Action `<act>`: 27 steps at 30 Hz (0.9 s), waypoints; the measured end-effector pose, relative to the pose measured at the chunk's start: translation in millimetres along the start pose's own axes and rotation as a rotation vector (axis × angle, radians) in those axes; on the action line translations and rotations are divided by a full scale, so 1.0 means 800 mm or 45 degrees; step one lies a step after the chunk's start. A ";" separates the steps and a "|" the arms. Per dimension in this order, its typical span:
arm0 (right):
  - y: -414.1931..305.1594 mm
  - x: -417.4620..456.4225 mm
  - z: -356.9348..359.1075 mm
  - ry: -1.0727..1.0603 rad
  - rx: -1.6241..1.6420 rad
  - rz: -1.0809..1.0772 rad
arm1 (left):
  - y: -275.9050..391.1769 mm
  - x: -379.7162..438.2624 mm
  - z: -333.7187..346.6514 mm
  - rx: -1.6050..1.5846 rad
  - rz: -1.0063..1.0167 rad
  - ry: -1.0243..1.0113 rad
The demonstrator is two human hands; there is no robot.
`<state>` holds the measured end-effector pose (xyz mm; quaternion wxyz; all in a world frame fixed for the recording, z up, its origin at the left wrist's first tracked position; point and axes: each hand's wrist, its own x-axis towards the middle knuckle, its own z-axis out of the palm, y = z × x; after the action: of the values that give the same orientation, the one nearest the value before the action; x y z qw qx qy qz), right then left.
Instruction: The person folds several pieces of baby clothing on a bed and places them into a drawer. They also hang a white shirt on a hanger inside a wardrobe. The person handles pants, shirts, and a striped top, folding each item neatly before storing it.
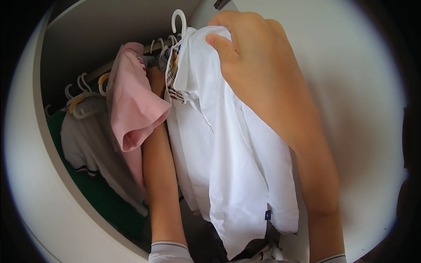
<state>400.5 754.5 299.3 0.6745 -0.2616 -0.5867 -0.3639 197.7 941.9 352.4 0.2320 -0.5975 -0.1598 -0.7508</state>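
My right hand [253, 42] grips the shoulder of a white long-sleeved shirt [197, 144] between thumb and fingers. The shirt hangs from a white plastic hanger [179, 19] whose hook stands up from the collar, and its inside collar shows a plaid lining [173, 88]. Deeper in the wardrobe, my left hand [156, 77] reaches up between the white shirt and a pink short-sleeved garment [136, 95]. Its fingers are hidden among the clothes near the rail, so what they touch cannot be made out. The pink sleeve drapes across my left forearm.
A hanging rail [105, 67] crosses the wardrobe, with several white hanger hooks [160, 42] on it. At the left hang a grey garment [88, 131] and a green one [54, 126]. The white wardrobe side edge [31, 157] curves along the left; a pale panel [355, 98] stands at the right.
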 end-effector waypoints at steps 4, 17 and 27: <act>-0.002 -0.005 0.012 0.099 -0.097 -0.037 | 0.000 0.003 -0.001 -0.032 0.014 0.012; -0.017 -0.002 0.019 0.123 -0.144 -0.167 | 0.013 -0.038 -0.037 0.070 0.026 -0.017; -0.018 0.002 0.029 0.226 -0.184 -0.369 | 0.005 -0.006 -0.029 0.048 0.035 -0.040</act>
<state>374.8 763.9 303.9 0.6435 -0.1891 -0.5288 -0.5201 181.9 927.0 342.5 0.2509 -0.6068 -0.1692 -0.7350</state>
